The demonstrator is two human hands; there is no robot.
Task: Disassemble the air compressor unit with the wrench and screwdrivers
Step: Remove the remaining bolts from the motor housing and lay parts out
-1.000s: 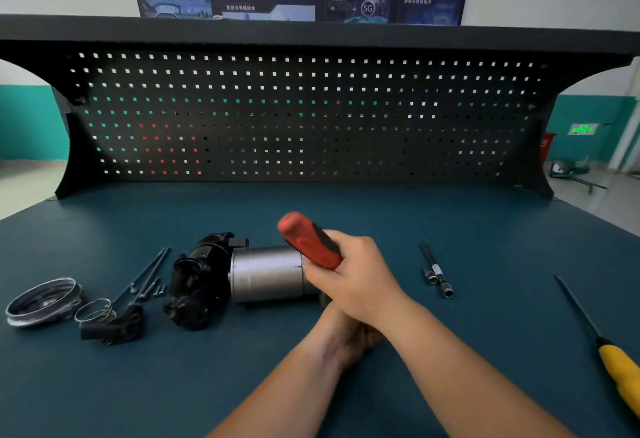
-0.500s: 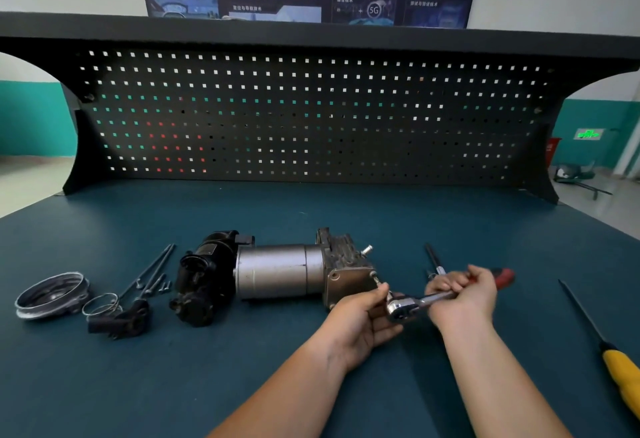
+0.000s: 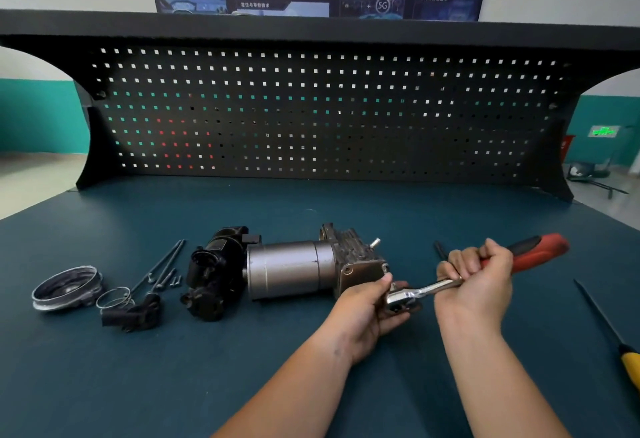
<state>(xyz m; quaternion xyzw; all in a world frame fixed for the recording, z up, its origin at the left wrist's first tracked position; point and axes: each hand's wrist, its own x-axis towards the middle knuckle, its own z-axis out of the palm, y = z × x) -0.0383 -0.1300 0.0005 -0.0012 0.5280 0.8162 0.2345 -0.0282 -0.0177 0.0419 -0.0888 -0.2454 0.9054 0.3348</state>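
Note:
The air compressor unit (image 3: 291, 273) lies on its side on the blue bench: a black motor end at left, a grey steel cylinder in the middle, a cast head at right. A ratchet wrench (image 3: 433, 288) with a red and black handle points right from the unit's right end. My right hand (image 3: 476, 281) grips the wrench shaft and handle. My left hand (image 3: 369, 309) holds the chrome ratchet head against the unit's right face. The fastener under the head is hidden.
Removed parts lie at left: a metal ring cover (image 3: 65, 287), a wire clip (image 3: 114, 297), a black bracket (image 3: 133, 314), long bolts and small screws (image 3: 162, 266). A yellow-handled screwdriver (image 3: 609, 330) lies at the right edge. A black pegboard (image 3: 318, 115) backs the bench.
The wrench handle swung from above the cylinder down and out to the right. My left hand came into view at the ratchet head. My right hand now sits further right.

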